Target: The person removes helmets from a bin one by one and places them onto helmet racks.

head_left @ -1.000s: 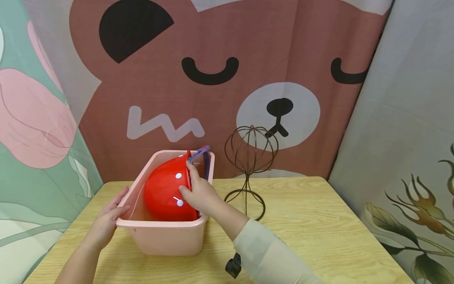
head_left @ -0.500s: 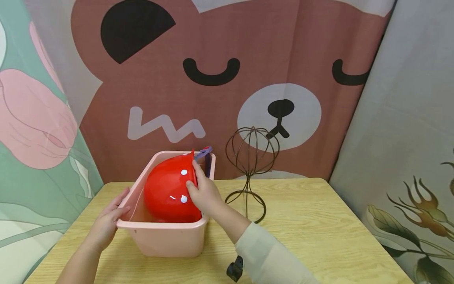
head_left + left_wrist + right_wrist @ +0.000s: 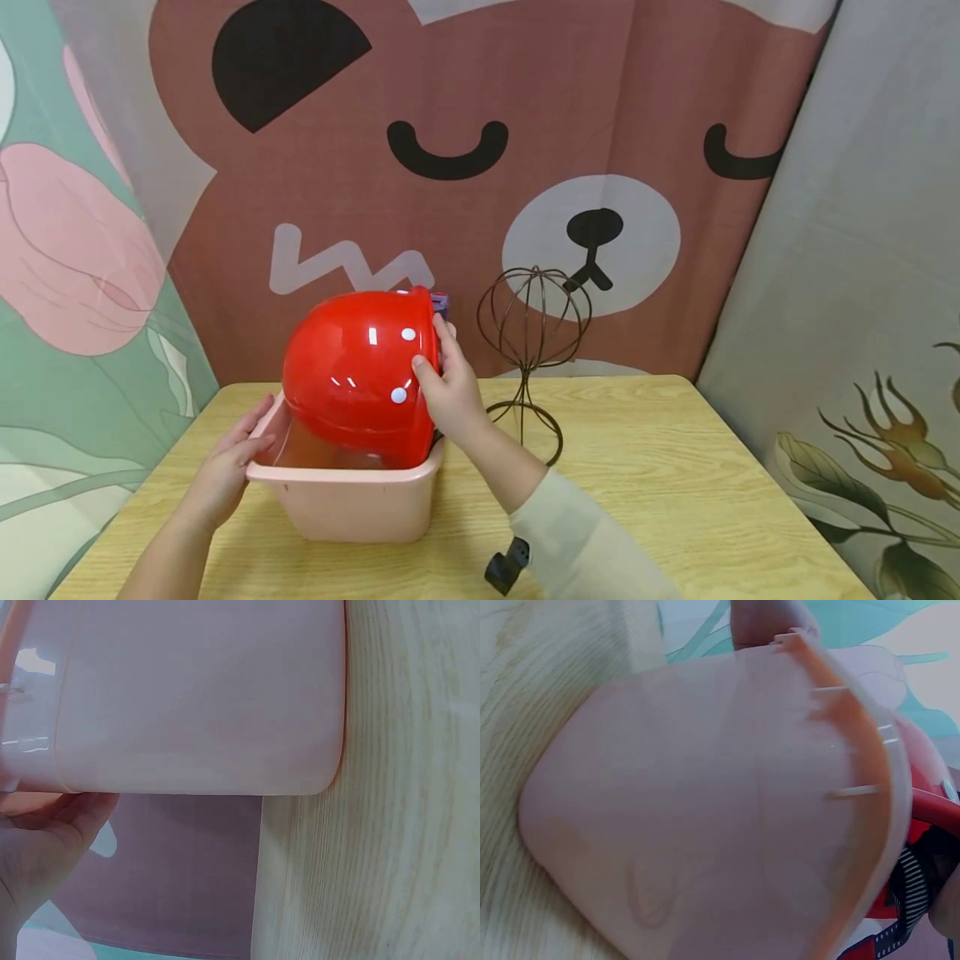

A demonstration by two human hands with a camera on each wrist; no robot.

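A red helmet (image 3: 345,358) with white dots lies on its side, partly above the pink plastic bin (image 3: 345,510). My right hand (image 3: 455,385) grips the helmet's rim, thumb on the outer shell and the other fingers over the edge. A purple piece (image 3: 440,305) shows at the rim's far end. Black straps (image 3: 915,877) hang at the helmet's opening in the right wrist view. My left hand (image 3: 221,467) holds the bin's left rim, thumb over the top. In the left wrist view its fingers (image 3: 86,814) lie against the bin wall.
A brown wire stand (image 3: 522,392) with a globe-shaped top stands just right of the bin on the wooden table (image 3: 637,483). A small black device (image 3: 506,567) shows by the right sleeve. A bear-print curtain (image 3: 450,221) hangs behind the table.
My right hand has raised the helmet up and slightly to the right, so more of it shows above the bin. My left hand and the bin have stayed in place.
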